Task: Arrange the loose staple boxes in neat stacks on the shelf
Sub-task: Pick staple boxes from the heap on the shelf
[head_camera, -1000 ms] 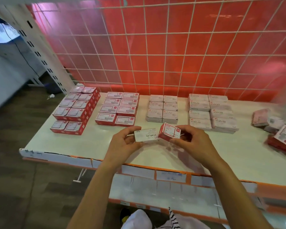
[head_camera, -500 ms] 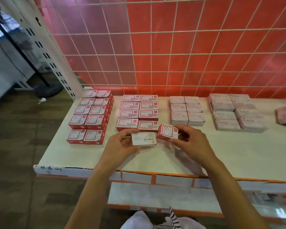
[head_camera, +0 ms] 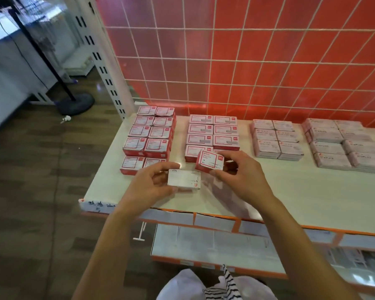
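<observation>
A flat white cardboard staple box is held in the left hand, pinched by its left end between thumb and curled fingers. Only part of the word "STAPLES" can be read on its top. A red-and-white staple box is gripped in the right hand, tilted, with the fingers curled round its right side. Both boxes are held just above the near part of the white shelf board, close together; whether they touch cannot be told.

Four groups of stacked boxes are set out across the far half of the shelf. The left group of red boxes is partly hidden at its near edge by the left hand. The near-right corner of the second group of red boxes is covered by the held red box and the right hand. To the right lie a group of pale pink boxes and a group of larger pale boxes marked "STAPLES", which is cut off by the right edge. The small print on all the labels is blurred.

The handwriting on the shelf's near-left corner cannot be read. A red tiled wall behind a white wire grid stands at the back, and a lower shelf is seen below.
</observation>
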`<state>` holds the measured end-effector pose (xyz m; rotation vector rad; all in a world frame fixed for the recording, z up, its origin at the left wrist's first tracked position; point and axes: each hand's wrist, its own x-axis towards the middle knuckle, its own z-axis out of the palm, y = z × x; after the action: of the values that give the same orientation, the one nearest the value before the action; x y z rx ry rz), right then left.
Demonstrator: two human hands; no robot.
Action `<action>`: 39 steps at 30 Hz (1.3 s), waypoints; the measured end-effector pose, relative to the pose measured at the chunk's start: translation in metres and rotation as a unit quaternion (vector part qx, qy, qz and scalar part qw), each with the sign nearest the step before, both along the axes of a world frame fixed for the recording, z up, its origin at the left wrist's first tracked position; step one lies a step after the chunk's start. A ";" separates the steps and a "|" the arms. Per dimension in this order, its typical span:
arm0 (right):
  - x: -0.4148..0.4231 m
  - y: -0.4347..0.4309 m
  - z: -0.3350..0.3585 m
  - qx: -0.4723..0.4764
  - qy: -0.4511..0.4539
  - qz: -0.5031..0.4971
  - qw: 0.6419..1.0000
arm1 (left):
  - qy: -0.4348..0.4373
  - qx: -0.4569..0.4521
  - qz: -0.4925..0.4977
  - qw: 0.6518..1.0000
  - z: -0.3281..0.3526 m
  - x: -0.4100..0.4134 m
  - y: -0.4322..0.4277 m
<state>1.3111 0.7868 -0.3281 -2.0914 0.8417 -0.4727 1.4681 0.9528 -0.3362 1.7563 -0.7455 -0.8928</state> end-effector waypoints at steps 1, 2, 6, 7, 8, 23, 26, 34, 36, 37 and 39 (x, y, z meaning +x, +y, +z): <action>0.005 0.006 0.000 -0.008 -0.002 0.005 1.000 | 0.004 -0.006 0.000 1.000 0.001 0.004 0.005; 0.011 0.011 0.000 -0.014 -0.005 0.011 1.000 | 0.010 -0.010 0.000 1.000 0.002 0.008 0.011; 0.034 0.028 -0.006 -0.017 -0.004 0.039 0.999 | 0.017 0.001 -0.008 1.000 0.004 0.024 0.031; 0.039 0.031 -0.007 -0.021 -0.004 0.044 0.999 | 0.018 0.006 -0.016 1.000 0.004 0.027 0.035; 0.044 0.034 -0.007 -0.027 -0.004 0.049 0.998 | 0.018 0.006 -0.024 1.000 0.004 0.031 0.039; 0.098 0.059 -0.019 -0.098 -0.005 0.070 0.993 | 0.059 -0.026 -0.032 0.997 0.002 0.065 0.062; 0.103 0.061 -0.025 -0.097 -0.013 0.062 0.993 | 0.061 -0.021 -0.034 0.997 0.002 0.069 0.063; 0.103 0.063 -0.026 -0.099 -0.018 0.062 0.993 | 0.071 -0.025 -0.041 0.996 -0.001 0.073 0.064; 0.103 0.063 -0.027 -0.101 -0.015 0.064 0.993 | 0.073 -0.027 -0.041 0.996 -0.001 0.072 0.063; 0.103 0.063 -0.027 -0.100 -0.016 0.064 0.993 | 0.074 -0.027 -0.041 0.996 -0.001 0.073 0.063; 0.103 0.063 -0.026 -0.097 -0.016 0.065 0.993 | 0.076 -0.029 -0.041 0.996 -0.001 0.072 0.063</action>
<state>1.4142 0.8499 -0.3545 -2.2948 0.6567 -0.5340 1.5403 1.0153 -0.3372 1.5963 -0.7393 -1.0379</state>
